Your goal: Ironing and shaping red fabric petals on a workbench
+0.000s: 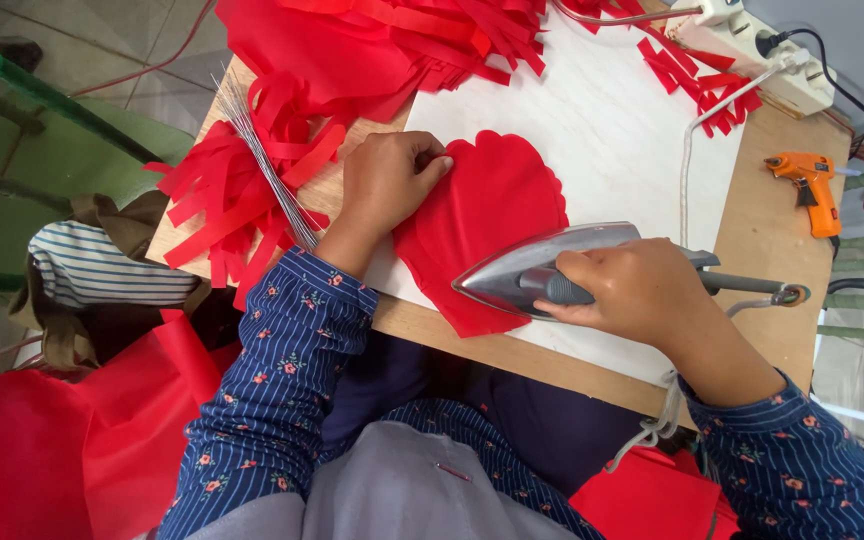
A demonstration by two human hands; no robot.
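Nearest the camera, red fabric lies heaped at the near left, below the edge of the wooden surface.

On the surface, the right hand is clenched around the handle of a grey clothes iron. The iron's pointed nose faces left and rests on the near right part of a red scalloped fabric piece. That piece lies flat on a white pressing board, with its near edge reaching the board's near edge.

The left hand sits at the piece's far left edge, fingers curled, its grip pinching and pressing the fabric down against the board.

Left of that hand, a bundle of thin metal wires lies among cut red strips. Further off, a larger pile of red strips covers the far left of the surface.

At the far right stand an orange glue gun and a white power strip, from which the iron's white cord runs across the board.

Risks noted: the iron's nose points toward the left hand, so a long stroke could, in my judgement, burn the fingers. An iron left standing on one spot could scorch or melt the thin fabric. The cord crossing the board could snag and drag the piece out of place.
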